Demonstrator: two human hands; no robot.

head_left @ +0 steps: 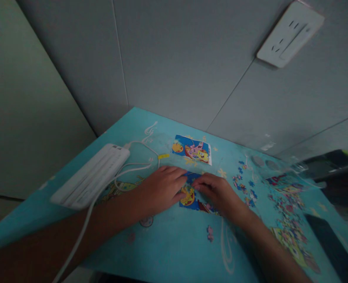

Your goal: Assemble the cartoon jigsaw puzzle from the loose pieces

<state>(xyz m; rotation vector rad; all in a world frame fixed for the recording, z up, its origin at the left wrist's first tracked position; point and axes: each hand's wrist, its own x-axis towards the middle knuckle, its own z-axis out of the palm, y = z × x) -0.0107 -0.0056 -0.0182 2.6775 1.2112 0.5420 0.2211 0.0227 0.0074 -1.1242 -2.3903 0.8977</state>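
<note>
A partly assembled jigsaw puzzle (188,198), blue with yellow and red figures, lies on the turquoise table between my hands. My left hand (169,184) rests at its left edge, fingers stretched out over the upper corner. From the right, my right hand (213,188) reaches onto the puzzle with thumb and index finger pinched together at its surface. Whatever sits between those fingertips is too small to make out. Just behind the puzzle lies a printed reference picture (193,149) with cartoon figures. A small loose puzzle piece (210,233) lies nearer to me.
A white power bank (91,177) with a white cable (135,167) is at the left. Loose puzzle pieces (288,212) are scattered on the right, near a clear plastic bag (291,177) and a dark phone-like slab (333,243). A wall with a socket (290,33) rises behind the table.
</note>
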